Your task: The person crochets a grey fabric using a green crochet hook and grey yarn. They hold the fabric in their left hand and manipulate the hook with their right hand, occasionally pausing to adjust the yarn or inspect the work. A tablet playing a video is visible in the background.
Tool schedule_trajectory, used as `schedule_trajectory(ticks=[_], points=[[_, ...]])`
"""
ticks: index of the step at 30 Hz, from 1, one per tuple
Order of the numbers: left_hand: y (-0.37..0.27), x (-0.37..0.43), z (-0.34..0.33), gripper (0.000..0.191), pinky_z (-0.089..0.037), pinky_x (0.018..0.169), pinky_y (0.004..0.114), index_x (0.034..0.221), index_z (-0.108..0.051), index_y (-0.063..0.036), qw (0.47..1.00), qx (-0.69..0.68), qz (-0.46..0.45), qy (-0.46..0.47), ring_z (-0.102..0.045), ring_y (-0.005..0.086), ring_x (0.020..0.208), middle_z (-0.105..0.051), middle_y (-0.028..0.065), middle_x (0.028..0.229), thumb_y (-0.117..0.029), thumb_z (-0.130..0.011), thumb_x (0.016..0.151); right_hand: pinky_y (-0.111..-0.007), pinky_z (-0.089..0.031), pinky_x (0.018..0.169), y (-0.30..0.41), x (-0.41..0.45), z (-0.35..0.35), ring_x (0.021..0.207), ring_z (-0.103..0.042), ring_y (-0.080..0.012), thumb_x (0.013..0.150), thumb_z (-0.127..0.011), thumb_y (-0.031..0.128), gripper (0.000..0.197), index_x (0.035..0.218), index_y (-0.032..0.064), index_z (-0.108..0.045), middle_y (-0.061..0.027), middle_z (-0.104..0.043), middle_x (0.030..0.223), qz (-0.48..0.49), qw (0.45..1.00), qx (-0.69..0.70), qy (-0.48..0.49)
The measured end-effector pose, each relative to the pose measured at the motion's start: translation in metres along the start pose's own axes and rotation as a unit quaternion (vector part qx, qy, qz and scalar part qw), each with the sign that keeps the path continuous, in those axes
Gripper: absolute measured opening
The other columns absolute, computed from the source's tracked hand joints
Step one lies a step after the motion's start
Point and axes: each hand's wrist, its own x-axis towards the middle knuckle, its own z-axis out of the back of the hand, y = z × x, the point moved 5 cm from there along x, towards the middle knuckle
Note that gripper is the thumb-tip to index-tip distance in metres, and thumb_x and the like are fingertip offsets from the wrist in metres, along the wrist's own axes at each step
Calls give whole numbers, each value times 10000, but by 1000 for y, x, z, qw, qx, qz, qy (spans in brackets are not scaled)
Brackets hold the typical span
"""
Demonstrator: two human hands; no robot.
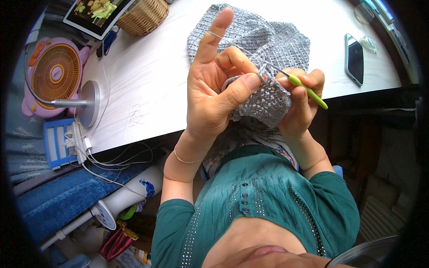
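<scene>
Grey crocheted fabric (249, 37) spreads over the white table and hangs down between my hands toward my lap. My left hand (218, 80) pinches its working edge between thumb and bent fingers. The left index finger points up, with a strand of grey yarn (231, 42) looped around it and running to the hook. In my right hand (301, 90) is a crochet hook (306, 88) with a lime-green handle. Its thin metal shaft reaches left to the stitches beside my left fingertips. Some right fingers also touch the fabric, partly hidden behind the hook.
A phone (354, 60) lies on the table (150, 83) at the right. To the left are a tablet (95, 15), a wicker basket (144, 16), a round metal stand base (88, 104) and a pink fan heater (56, 73). White cables trail from a power strip (77, 144).
</scene>
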Motion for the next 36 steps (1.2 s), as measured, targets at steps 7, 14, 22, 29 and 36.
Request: schedule_trajectory(ticks=[7,14,22,29,36], points=[[5,-3,4,568,-422,682,171,1262,-344,0,995,-68,72,-12,-521,57,701,-536,22,743,-34,-565,739,-307,-475,688,9,0,-4,730,-580,-209,813,-569,88,158,923,62,-459,-139,-576,778,42,996,-27,79],[7,-3,3,567,-416,683,165,1249,-359,8,993,-78,82,-34,-519,59,699,-538,16,738,-36,-574,727,-292,-470,722,-4,0,-3,782,-578,-180,825,-575,144,147,896,91,-458,-112,-575,801,-114,987,107,32],[6,-4,0,751,-421,641,163,1342,-201,-15,997,-29,70,-20,-529,71,680,-539,19,706,-47,-589,701,-262,-484,691,-2,1,-8,771,-594,-178,813,-592,140,152,893,90,-473,-123,-587,814,-97,993,61,34],[5,-4,2,751,-392,597,152,1343,-205,-20,994,-58,88,-4,-498,54,642,-528,9,698,-48,-577,691,-282,-508,689,6,7,-9,767,-606,-208,798,-595,73,165,915,60,-480,-147,-588,825,17,996,8,88],[6,-4,2,698,-359,581,138,1295,-286,11,986,-119,116,2,-464,38,622,-511,-1,686,-68,-579,667,-292,-517,683,11,4,-6,776,-610,-218,799,-592,72,179,929,55,-470,-154,-585,817,40,989,-40,134]])
